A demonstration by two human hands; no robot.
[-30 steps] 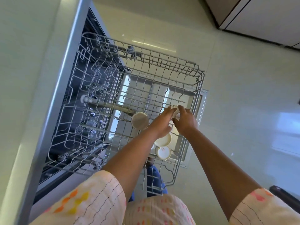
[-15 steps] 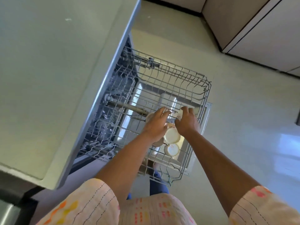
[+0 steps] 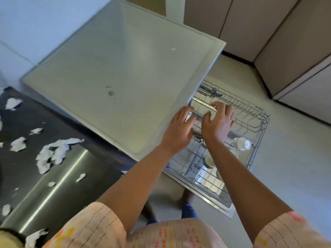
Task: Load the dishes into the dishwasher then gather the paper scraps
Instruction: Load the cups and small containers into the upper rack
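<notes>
Here, both hands, the left hand point(image 3: 180, 128) and right hand point(image 3: 218, 120), hover spread-fingered over the pulled-out dishwasher rack point(image 3: 258, 120), whose stiff wire rim offers the firmest hold, with light, breakable cups point(image 3: 210, 161) inside.

Head view, steeply downward, close.

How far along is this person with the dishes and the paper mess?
A few small cups already sit in the pulled-out rack. Both hands, the left hand and right hand, are at the rack with straight fingers, holding nothing. The paper scraps lie ungathered on the dark counter.
</notes>
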